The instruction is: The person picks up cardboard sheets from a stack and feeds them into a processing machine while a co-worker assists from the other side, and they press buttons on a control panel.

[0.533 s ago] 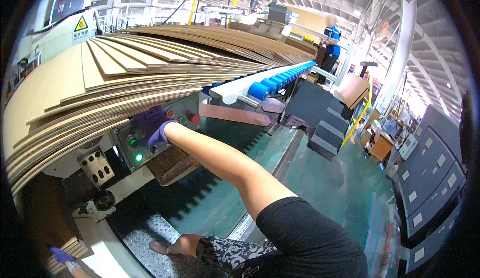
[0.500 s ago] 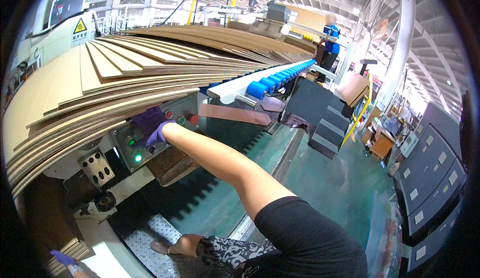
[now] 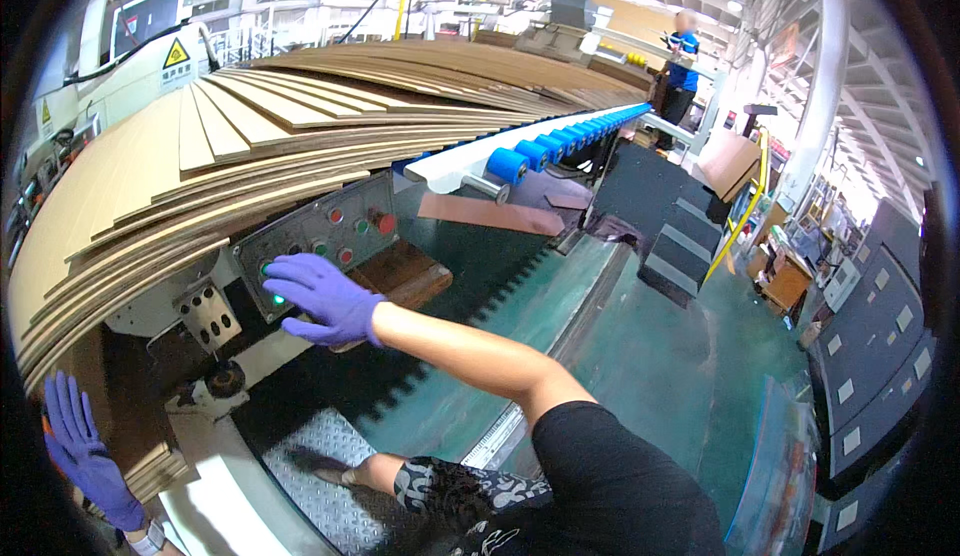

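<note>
In a purple glove, my right hand hovers at the left end of a grey control panel, fingers stretched out and empty. It partly covers a lit green button; whether a fingertip presses anything there I cannot tell. Red and green buttons show farther right, among them a large red one. Above the panel spreads a fanned stack of thin boards. My left hand, also gloved in purple, is raised at the lower left with fingers spread. It is beside the edges of more boards.
Blue rollers line a white rail beside the stack. Below the panel are a brown block and a metal tread plate. Dark steps stand to the right. A person in blue stands at the back.
My right hand has drawn back from under the board edges to the panel's left end. My left hand has come up farther into view, fingers spread.
</note>
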Available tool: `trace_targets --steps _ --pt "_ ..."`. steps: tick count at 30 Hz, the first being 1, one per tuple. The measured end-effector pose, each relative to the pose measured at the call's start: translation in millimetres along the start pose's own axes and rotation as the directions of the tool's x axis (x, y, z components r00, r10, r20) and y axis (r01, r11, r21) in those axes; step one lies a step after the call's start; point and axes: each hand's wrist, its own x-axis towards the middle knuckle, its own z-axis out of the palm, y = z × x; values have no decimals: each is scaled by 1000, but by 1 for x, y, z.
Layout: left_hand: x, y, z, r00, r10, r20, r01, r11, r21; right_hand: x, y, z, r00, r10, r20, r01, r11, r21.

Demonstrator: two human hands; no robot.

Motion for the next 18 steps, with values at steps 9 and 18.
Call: trace_targets --steps 9,18 --pt "-68 -41 45 695 -367 618 -308 625 717 45 79 -115 919 -42 -391 -110 928 -357" --pt "-148 -48 31 54 -989 134 -3 134 991 110 115 -45 937 27 -349 -248 754 -608"
